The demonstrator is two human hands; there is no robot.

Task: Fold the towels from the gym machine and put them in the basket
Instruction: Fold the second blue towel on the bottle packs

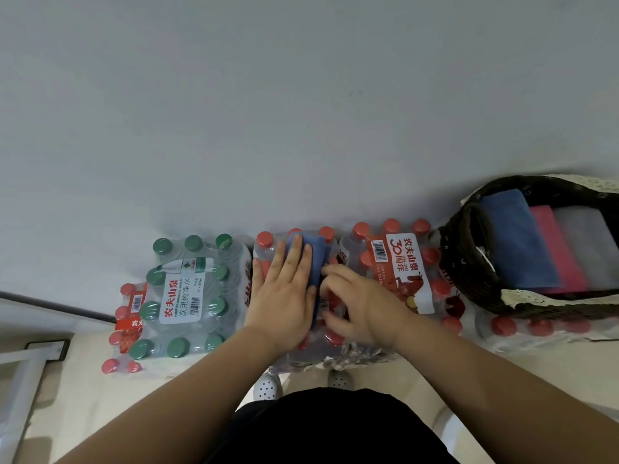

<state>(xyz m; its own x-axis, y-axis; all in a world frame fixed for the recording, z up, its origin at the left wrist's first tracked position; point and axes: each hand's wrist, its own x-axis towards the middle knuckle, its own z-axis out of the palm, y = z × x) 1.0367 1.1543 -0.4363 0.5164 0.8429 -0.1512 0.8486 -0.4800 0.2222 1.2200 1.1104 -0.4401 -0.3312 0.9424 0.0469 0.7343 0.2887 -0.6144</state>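
Note:
A small blue towel (316, 259), folded into a narrow strip, lies on top of a shrink-wrapped pack of red-capped water bottles (264, 241). My left hand (284, 293) presses flat on the towel's left part with fingers spread. My right hand (358, 303) pinches the towel's right edge between thumb and fingers. The dark wicker basket (469, 262) with a lace-trimmed rim stands at the right on other bottle packs. Inside it lie a folded blue towel (519, 242), a pink one (559, 252) and a pale grey one (593, 242), side by side.
A pack of green-capped bottles (187, 296) sits left of the towel, and another red-capped pack (402, 266) sits between the towel and the basket. A plain white wall (301, 95) rises right behind them. My white shoes (266, 386) stand on the beige floor below.

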